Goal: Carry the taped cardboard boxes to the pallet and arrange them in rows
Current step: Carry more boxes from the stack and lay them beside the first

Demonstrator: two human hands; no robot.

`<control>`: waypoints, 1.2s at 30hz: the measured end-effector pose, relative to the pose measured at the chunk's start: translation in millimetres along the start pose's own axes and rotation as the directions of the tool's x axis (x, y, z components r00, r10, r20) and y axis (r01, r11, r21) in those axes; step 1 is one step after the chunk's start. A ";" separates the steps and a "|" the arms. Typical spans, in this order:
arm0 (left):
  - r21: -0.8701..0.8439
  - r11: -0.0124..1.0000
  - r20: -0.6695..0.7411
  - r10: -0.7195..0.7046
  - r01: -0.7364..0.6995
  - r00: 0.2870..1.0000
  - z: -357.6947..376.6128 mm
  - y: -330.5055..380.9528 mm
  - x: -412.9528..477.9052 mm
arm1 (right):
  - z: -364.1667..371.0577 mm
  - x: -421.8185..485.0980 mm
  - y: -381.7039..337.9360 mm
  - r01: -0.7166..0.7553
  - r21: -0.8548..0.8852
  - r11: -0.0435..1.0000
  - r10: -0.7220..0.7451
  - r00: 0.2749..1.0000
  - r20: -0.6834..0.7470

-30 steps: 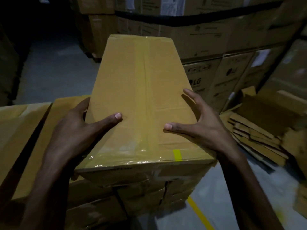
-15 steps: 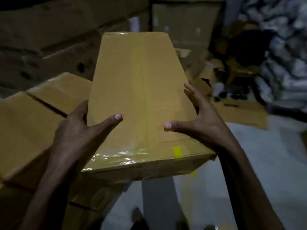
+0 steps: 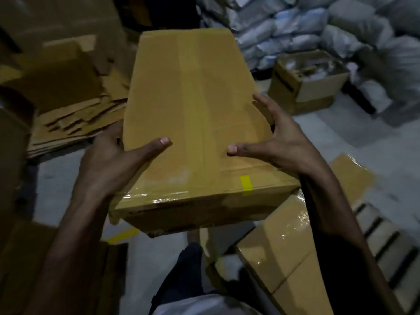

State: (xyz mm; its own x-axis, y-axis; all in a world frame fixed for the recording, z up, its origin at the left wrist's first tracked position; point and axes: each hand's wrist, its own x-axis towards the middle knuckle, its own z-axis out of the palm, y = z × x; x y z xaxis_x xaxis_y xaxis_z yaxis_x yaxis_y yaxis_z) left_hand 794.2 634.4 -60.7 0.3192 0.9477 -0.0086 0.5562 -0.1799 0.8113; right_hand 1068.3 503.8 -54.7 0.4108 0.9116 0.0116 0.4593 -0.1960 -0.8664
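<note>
We carry a long brown cardboard box [image 3: 193,114], clear tape down its top seam, clamped between both hands. Left hand [image 3: 113,164] and right hand [image 3: 279,146] grip its sides, thumbs laid across the top. A short yellow tape strip [image 3: 246,185] sits near the right thumb. Dark print on the near face is too blurred to read. Below the right hand lie shiny taped cardboard boxes [image 3: 279,253], just beside the slats of a wooden pallet [image 3: 381,235].

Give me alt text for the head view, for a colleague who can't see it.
Two hands hold a taped cardboard box in mid-air, the left hand and right hand gripping its sides, thumbs on top. A second taped box and pallet slats lie lower right.
</note>
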 end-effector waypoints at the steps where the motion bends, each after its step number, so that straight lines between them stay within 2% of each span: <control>1: -0.001 1.000 0.032 0.031 -0.031 0.999 13.9 7.5 23.5 | -9.2 11.5 6.3 -0.027 -0.009 1.000 0.027 0.999 -0.038; 9: -0.076 0.983 0.301 0.184 -0.169 0.936 105.5 56.3 218.7 | -52.0 120.3 49.7 -0.224 0.033 0.974 0.223 0.922 -0.318; 13: -0.098 0.973 0.426 0.230 -0.208 0.875 144.8 71.3 294.6 | -64.0 170.8 70.2 -0.331 0.082 0.940 0.337 0.865 -0.371; 21: -0.072 0.964 0.617 0.246 -0.257 0.748 257.5 122.7 444.6 | -107.6 275.4 133.6 -0.438 0.175 0.882 0.464 0.737 -0.491; 31: -0.105 0.940 0.778 0.280 -0.324 0.562 445.4 266.0 596.9 | -245.1 392.6 224.2 -0.463 0.269 0.845 0.516 0.569 -0.640; 36: -0.109 0.956 0.852 0.232 -0.273 0.470 555.5 334.1 638.5 | -317.8 432.0 269.9 -0.500 0.301 0.812 0.547 0.472 -0.692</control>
State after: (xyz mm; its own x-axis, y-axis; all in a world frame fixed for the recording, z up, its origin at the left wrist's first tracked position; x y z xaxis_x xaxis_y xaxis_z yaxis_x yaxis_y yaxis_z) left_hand 1610.0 1032.9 -119.9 0.9324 0.1793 -0.3138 0.3606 -0.4017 0.8418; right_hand 1620.1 729.9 -124.9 0.9897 0.0734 -0.1229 -0.0693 -0.5059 -0.8598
